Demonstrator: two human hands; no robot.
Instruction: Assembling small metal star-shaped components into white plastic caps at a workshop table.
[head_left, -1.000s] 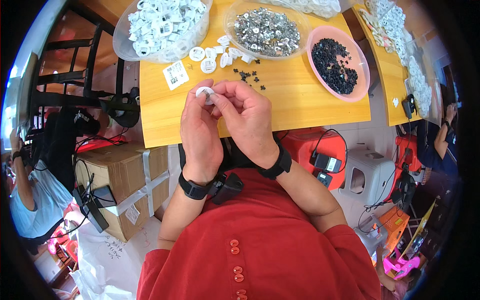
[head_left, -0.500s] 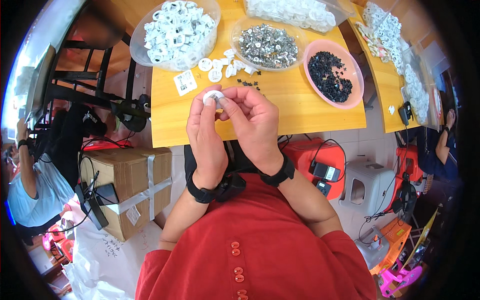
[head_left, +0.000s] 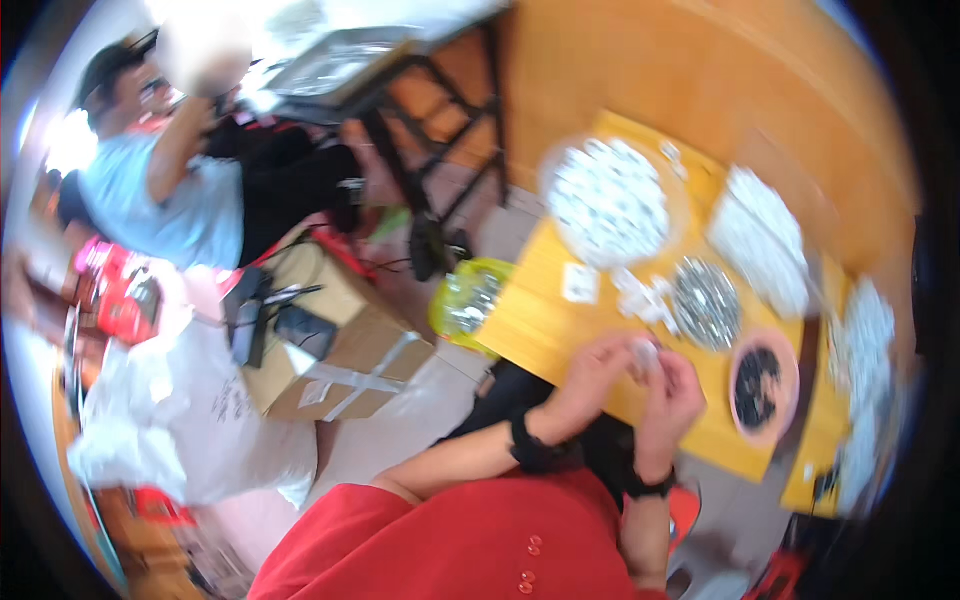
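Yellow tbl (head_left: pixel 530 325) has blurred wht label (head_left: pixel 580 284); fingers (head_left: pixel 608 354) pinch wht pc (head_left: pixel 644 352).

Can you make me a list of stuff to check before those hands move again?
1. Small round white plastic piece held at the fingertips of the bare left hand: ok.
2. Bare right hand at that same piece: ok.
3. Details on the piece easy to see: not ok, the picture is blurred.
4. Anything tucked inside the piece: cannot tell, fingers and blur hide it.
5. Pink oval plastic bowl resting on the yellow wooden table, with small black pieces inside: ok.
6. Heap of silvery metal pieces on that table, not covered by the hands: ok.
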